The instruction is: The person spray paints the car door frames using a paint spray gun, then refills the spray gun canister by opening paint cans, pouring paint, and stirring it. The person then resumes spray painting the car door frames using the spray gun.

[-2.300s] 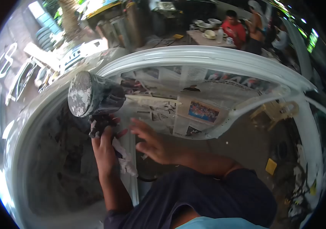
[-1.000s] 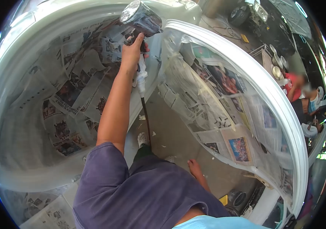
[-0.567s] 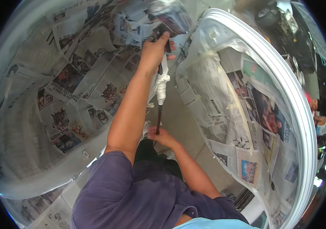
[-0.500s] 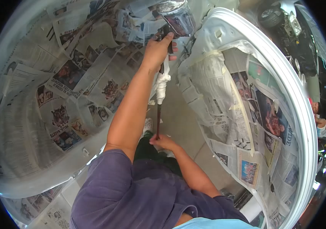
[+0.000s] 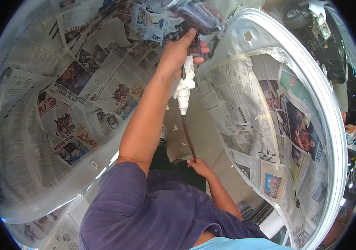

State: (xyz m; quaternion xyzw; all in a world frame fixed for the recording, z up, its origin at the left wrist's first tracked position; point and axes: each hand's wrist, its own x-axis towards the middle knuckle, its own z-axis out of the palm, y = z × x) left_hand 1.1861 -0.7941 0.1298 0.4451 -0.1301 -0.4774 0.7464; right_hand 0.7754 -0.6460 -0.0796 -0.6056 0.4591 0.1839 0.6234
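My left hand [image 5: 179,49] reaches up and forward, closed around the grip of a spray gun [image 5: 185,31]. The gun's cup [image 5: 201,16], smeared with paint and blurred, sits above the hand at the top of the view. Below the grip hangs a dark red-brown hose [image 5: 189,137], its upper end bound in a white wrapping [image 5: 184,91]. Lower down, near my legs, my right hand [image 5: 201,167] pinches the hose. Newspaper masking [image 5: 90,91] lines the curved car body to the left of my left arm.
To the right stands an open car door [image 5: 311,66] with a pale painted rim, its inside covered in taped newspaper [image 5: 269,137]. A wheel [image 5: 296,16] and dark car parts lie beyond it. Concrete floor [image 5: 215,146] shows between door and body.
My left hand has moved a little to the right with the spray gun, which is tilted more. My right hand has shifted right and slightly down with the hose, which now bends.
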